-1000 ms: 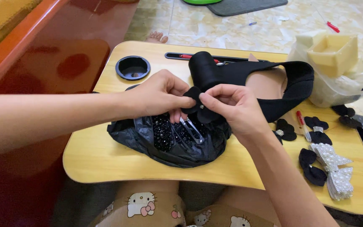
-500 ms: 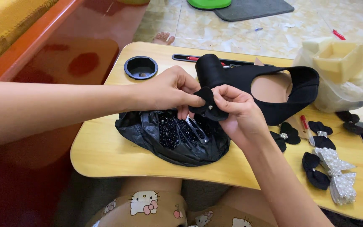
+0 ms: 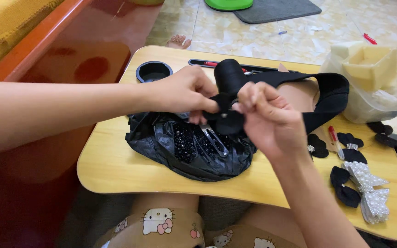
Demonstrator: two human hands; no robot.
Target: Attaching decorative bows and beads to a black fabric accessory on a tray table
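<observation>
Both hands, left [image 3: 187, 89] and right [image 3: 269, 119], pinching a black bow [image 3: 224, 120] above the bead bag [image 3: 189, 149] on the bench [image 3: 116, 160].

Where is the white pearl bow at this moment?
In the head view, the white pearl bow lies at the right end of the wooden lap table, near its front edge. Black fabric bows lie beside it, to the right of the person's right forearm.

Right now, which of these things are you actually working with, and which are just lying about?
In use:
left hand
right hand
black bow
black bag of beads

Lying about:
finished bows
black ribbon roll
red pen
round cup holder
cream box
</observation>
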